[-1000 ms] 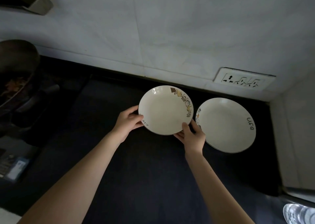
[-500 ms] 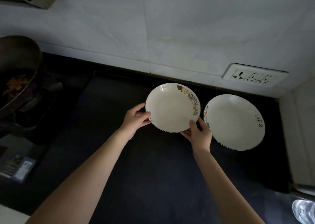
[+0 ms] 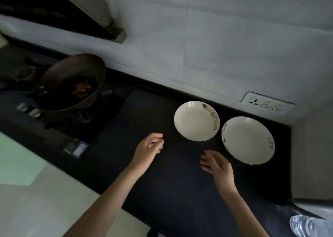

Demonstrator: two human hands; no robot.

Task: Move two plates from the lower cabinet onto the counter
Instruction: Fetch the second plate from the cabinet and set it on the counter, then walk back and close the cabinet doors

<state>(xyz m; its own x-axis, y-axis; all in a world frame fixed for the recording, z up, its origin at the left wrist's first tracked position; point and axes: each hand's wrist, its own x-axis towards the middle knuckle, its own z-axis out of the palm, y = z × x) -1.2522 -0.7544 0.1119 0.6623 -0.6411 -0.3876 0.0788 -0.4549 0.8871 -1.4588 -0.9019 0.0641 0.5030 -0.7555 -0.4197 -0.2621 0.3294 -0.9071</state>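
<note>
Two white plates lie side by side on the dark counter [image 3: 176, 182] near the wall. The left plate [image 3: 195, 122] has a coloured pattern along its right rim. The right plate [image 3: 247, 140] carries small black lettering near its right edge. My left hand [image 3: 149, 149] hovers over the counter, a short way left of and nearer to me than the left plate, fingers loosely curled and empty. My right hand [image 3: 216, 164] is in front of the gap between the plates, fingers spread, touching neither.
A dark wok [image 3: 72, 85] with food scraps sits on the stove at the left. A small card or packet [image 3: 76, 147] lies at the stove's front. A wall socket [image 3: 266, 105] is behind the plates. A side wall [image 3: 311, 155] bounds the counter at the right.
Both hands have let go of the left plate and drawn back toward me. The plate now rests on the counter. The view has swung, showing more of the stove.
</note>
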